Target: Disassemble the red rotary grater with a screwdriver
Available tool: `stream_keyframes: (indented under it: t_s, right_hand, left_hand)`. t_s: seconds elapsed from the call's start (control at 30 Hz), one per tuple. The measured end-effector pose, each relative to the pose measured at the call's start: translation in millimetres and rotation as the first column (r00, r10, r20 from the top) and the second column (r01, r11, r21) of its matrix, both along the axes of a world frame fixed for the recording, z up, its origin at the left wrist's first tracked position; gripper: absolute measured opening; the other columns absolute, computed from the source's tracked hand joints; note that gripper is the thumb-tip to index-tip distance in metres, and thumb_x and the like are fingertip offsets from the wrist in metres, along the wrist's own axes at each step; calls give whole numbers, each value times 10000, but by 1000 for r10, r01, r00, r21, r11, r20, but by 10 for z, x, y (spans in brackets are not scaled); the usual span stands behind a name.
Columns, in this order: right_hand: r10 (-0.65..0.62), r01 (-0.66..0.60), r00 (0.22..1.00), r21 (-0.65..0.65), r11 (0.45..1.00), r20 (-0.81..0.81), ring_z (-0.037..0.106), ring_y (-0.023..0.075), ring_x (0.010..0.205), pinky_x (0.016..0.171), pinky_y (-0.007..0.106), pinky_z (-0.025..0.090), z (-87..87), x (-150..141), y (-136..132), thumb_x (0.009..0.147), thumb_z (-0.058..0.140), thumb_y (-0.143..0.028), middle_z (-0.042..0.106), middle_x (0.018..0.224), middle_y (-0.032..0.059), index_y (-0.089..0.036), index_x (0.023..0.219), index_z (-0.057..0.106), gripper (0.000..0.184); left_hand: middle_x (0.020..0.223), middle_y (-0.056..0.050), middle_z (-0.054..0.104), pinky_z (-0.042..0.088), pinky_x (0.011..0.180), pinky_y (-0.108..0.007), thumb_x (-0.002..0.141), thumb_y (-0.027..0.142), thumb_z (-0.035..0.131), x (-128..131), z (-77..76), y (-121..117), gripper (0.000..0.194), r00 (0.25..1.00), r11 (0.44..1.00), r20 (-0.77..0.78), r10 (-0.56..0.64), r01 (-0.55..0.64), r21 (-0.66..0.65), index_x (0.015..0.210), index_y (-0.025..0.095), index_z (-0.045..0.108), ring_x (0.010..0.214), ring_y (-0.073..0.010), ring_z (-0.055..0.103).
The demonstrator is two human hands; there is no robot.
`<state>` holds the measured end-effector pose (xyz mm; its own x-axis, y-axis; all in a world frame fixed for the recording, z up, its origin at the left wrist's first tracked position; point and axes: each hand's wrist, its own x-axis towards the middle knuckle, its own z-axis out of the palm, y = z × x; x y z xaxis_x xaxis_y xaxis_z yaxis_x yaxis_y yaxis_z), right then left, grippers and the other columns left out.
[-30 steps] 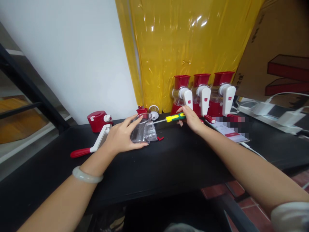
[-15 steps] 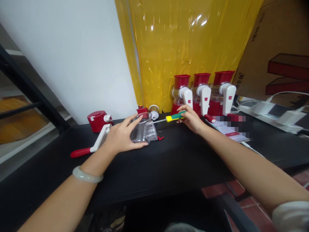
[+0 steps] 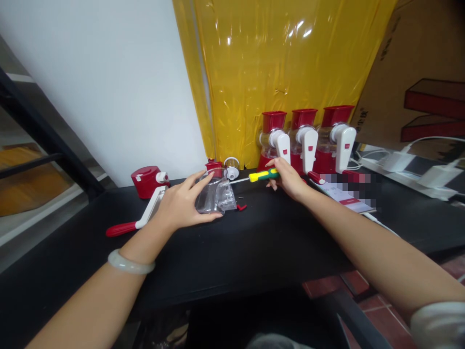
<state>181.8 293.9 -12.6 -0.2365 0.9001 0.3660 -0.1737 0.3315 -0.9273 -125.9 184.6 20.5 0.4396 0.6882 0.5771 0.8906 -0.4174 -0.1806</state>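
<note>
My left hand point(image 3: 185, 201) is closed round a clear plastic housing point(image 3: 210, 196) that lies on its side on the black table. In my right hand point(image 3: 285, 180) is a screwdriver point(image 3: 265, 175) with a green and yellow handle, held level between thumb and fingers. Its metal shaft points left and its tip meets the housing's right side; where exactly the tip sits is too small to see. By the housing lie a small red plastic piece point(image 3: 241, 207) and a tiny metal pin or screw point(image 3: 240, 198). Behind it stand a drum grater cylinder point(image 3: 231, 168) and a red part point(image 3: 213, 167).
A red base point(image 3: 145, 182) and a white crank with a red handle point(image 3: 123, 229) lie at the left. Three red-and-white rotary graters point(image 3: 274, 121) stand at the back right. Near them are a phone or tablet point(image 3: 345, 196) and a power strip point(image 3: 417, 179) with cables.
The screwdriver handle has turned a little in my right hand, showing more yellow, and the right fingers have shifted slightly. My left hand and the housing have stayed almost in place.
</note>
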Motion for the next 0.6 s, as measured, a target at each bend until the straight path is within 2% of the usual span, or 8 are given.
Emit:
stream_keyframes:
  t_s: [0.1, 0.2, 0.37, 0.47, 0.53, 0.6]
  right_hand:
    - [42, -47, 996, -55, 997, -82, 582, 134, 535, 618, 381, 573, 46, 18, -8, 791, 629, -463, 549, 723, -59, -259, 964, 478, 307]
    - [33, -40, 995, -68, 997, -99, 565, 119, 529, 622, 373, 569, 55, 16, -7, 755, 655, -369, 554, 746, -67, -261, 975, 461, 313]
    - [3, -3, 1000, 2, 1000, 17, 450, 99, 379, 628, 370, 568, 3, -7, 9, 818, 632, -579, 424, 508, -133, -259, 974, 439, 405]
    - [-9, 10, 999, -7, 1000, 33, 479, 110, 392, 612, 370, 570, -1, -4, 13, 827, 568, -661, 447, 518, -116, -258, 981, 449, 447]
    - [12, -12, 1000, -44, 999, 4, 562, 137, 480, 603, 372, 572, 14, 6, 14, 834, 550, -611, 533, 613, -68, -258, 984, 458, 394]
    - [39, -40, 999, -65, 997, -17, 601, 151, 556, 609, 375, 575, 33, 15, 12, 815, 569, -493, 577, 703, -36, -257, 978, 468, 304]
  left_hand:
    - [1486, -152, 542, 583, 826, -450, 706, 710, 730, 5, 2, -2, 973, 1000, 1000, -1, 7, -7, 1, 1525, 256, 464, 1033, -357, 710]
    - [1479, -153, 549, 584, 821, -449, 703, 711, 731, 9, 2, -8, 969, 1000, 1000, -2, 3, -3, 1, 1517, 252, 475, 1041, -360, 708]
    - [1493, -151, 537, 587, 810, -455, 708, 708, 729, 7, -1, -11, 962, 1000, 1000, 1, -1, 1, -6, 1514, 245, 479, 1064, -371, 701]
    - [1494, -152, 535, 585, 830, -463, 710, 702, 732, 2, -6, -7, 965, 1000, 1000, 6, 0, 0, -12, 1518, 242, 474, 1072, -375, 698]
    - [1496, -151, 533, 583, 842, -464, 710, 698, 736, -2, -10, -3, 968, 1000, 1000, 3, 10, -10, -12, 1520, 238, 472, 1064, -373, 702]
    - [1500, -150, 529, 581, 854, -459, 709, 694, 742, -8, -12, 0, 974, 1000, 1000, 0, 20, -20, -10, 1524, 238, 466, 1061, -369, 703]
